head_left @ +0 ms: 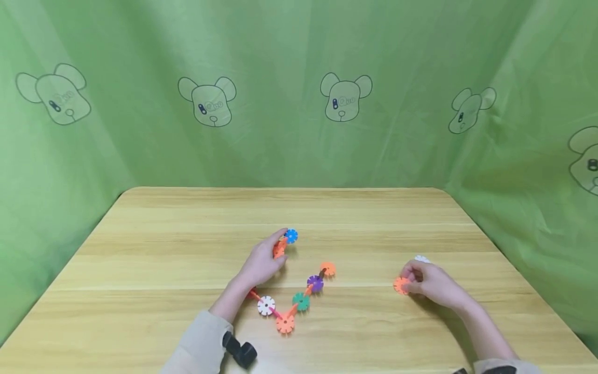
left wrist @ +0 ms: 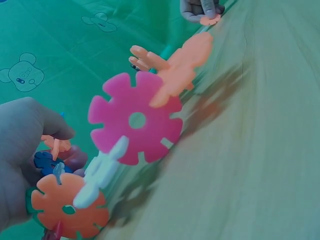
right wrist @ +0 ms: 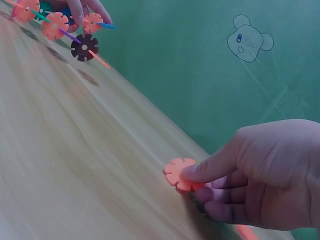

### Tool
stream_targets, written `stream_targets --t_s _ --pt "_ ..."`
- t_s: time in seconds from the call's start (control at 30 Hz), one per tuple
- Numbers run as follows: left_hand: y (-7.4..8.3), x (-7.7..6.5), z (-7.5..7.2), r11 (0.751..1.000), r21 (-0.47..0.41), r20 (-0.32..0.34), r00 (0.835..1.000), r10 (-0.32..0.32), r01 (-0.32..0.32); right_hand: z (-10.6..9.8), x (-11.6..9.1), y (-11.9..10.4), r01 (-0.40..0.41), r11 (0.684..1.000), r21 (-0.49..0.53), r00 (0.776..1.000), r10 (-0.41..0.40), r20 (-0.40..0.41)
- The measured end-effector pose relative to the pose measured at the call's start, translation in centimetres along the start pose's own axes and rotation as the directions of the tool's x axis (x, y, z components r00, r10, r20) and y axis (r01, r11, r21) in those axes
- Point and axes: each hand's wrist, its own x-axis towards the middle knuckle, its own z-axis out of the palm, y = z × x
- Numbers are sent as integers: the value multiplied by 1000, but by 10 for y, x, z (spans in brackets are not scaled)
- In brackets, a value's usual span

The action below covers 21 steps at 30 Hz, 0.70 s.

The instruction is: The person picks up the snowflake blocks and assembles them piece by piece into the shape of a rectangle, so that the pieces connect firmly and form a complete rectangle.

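Observation:
A chain of notched plastic discs, slotted edge to edge, curves across the table; it includes a purple disc (head_left: 315,283), a green disc (head_left: 301,302) and a white disc (head_left: 266,305). My left hand (head_left: 260,264) grips the chain's far end, where an orange disc (head_left: 279,251) and a blue disc (head_left: 291,236) show beyond the fingers. Part of the chain is hidden under that hand and wrist. On the right, my right hand (head_left: 432,284) pinches a loose orange disc (right wrist: 176,172) between thumb and fingers, low over the tabletop.
Just behind the right hand lies a white disc (head_left: 422,258), partly covered. An orange piece (right wrist: 246,232) shows below that hand in the right wrist view. The wooden table (head_left: 140,249) has a green curtain (head_left: 280,156) around its back and sides.

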Motion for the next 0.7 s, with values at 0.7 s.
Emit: stream_targets --t_s 0.7 --pt "2 0 3 962 -259 4 996 -91 89 45 50 -71 110 987 113 994 -108 -31"
